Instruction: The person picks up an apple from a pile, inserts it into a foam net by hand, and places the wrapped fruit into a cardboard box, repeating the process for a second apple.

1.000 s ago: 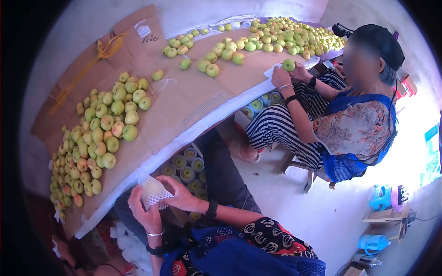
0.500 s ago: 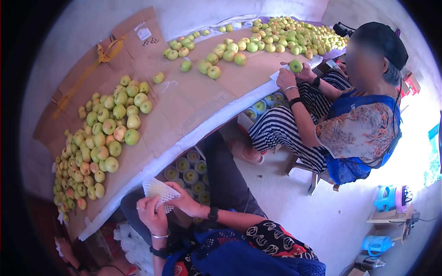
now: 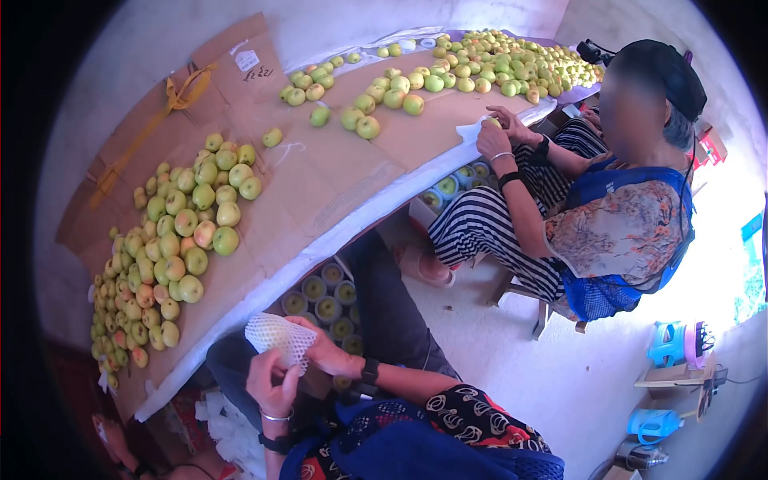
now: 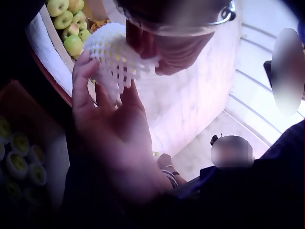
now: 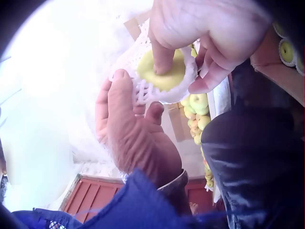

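A pale yellow-green apple (image 5: 172, 78) sits inside a white foam net (image 3: 274, 332), held over the lap at the table edge. Its bare side shows through the net's open end in the right wrist view. My right hand (image 3: 330, 354) grips apple and net together, thumb pressed on the bare skin and fingers around the outside. My left hand (image 3: 270, 382) pinches the lower part of the net, near its open end. In the left wrist view, the net (image 4: 112, 55) covers the apple's other side, with fingers of both hands against it.
Heaped apples (image 3: 172, 232) lie on the cardboard-covered table (image 3: 344, 180), with more along its far end. Beside my knee stands a box of net-wrapped apples (image 3: 328, 310). Another person (image 3: 616, 232) sits at right, handling an apple. Crumpled white material (image 3: 228, 424) lies under the table edge.
The net-wrapped apple has turned in my hands. My left hand has shifted from the net's side to its lower end. The other person's green apple is now mostly covered by their hands.
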`<state>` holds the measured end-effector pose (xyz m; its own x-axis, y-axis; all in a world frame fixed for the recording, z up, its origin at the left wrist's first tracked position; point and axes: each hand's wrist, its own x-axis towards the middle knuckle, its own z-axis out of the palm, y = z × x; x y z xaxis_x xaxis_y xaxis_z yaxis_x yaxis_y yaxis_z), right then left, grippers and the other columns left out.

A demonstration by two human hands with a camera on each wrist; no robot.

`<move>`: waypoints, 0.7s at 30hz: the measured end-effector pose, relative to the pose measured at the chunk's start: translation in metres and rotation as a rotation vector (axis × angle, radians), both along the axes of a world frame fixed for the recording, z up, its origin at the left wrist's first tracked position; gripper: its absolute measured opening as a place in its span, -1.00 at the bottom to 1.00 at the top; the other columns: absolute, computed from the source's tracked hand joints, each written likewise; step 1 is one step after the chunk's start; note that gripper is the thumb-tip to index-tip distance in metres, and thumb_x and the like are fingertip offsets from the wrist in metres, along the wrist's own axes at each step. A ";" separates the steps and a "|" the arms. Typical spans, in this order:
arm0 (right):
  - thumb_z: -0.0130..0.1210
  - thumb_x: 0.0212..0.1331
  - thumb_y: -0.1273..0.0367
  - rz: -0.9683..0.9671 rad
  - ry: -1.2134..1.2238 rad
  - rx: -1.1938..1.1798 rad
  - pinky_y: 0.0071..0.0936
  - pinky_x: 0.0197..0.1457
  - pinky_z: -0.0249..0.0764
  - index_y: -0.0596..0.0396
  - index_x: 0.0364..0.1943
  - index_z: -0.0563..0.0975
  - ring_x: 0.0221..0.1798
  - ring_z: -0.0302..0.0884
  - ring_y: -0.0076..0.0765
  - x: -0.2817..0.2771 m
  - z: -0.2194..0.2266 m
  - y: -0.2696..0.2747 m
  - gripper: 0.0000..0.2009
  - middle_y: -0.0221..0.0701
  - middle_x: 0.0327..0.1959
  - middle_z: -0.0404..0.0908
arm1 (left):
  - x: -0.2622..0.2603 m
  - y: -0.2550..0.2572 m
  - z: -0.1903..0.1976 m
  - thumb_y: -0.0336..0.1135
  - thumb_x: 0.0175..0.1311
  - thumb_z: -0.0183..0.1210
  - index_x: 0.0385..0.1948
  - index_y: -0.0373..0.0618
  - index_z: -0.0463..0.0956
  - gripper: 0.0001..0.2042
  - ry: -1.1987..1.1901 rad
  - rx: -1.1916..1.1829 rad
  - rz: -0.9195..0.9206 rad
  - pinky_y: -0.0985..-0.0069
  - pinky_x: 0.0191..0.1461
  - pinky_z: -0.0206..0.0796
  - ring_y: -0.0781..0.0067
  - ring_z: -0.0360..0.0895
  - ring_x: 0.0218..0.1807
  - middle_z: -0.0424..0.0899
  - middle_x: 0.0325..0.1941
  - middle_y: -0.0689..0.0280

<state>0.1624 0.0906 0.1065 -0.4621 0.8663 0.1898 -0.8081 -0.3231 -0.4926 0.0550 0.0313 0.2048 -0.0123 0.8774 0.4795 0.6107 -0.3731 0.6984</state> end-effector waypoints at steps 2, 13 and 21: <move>0.10 -0.01 0.59 -0.003 -0.086 0.011 -0.56 0.15 0.29 0.14 0.12 0.20 0.10 0.32 -0.55 0.002 0.003 0.000 -0.46 -0.43 0.04 0.38 | -0.006 0.000 0.005 -0.54 -0.10 0.10 -0.25 -0.26 0.44 -0.72 -0.005 0.083 0.157 0.59 -0.34 0.26 0.41 0.41 -0.40 0.48 -0.31 0.20; 0.12 0.02 0.52 0.176 -0.148 0.068 -0.61 0.13 0.29 0.13 0.11 0.21 0.08 0.33 -0.59 -0.002 0.007 -0.006 -0.48 -0.42 0.03 0.38 | -0.042 0.025 -0.019 -0.37 0.22 -0.09 -0.10 -0.29 0.43 -0.72 -0.697 -0.474 -0.083 0.50 0.05 0.23 0.42 0.38 0.00 0.43 -0.01 0.13; -0.04 -0.13 0.61 0.226 -0.103 0.066 -0.60 0.13 0.28 0.15 0.10 0.22 0.07 0.34 -0.56 -0.002 0.005 -0.007 -0.45 -0.43 0.01 0.39 | -0.035 0.027 -0.034 -0.32 0.24 -0.18 -0.27 -0.20 0.34 -0.81 -1.054 -0.364 -0.126 0.41 0.01 0.29 0.32 0.43 -0.10 0.47 -0.08 0.08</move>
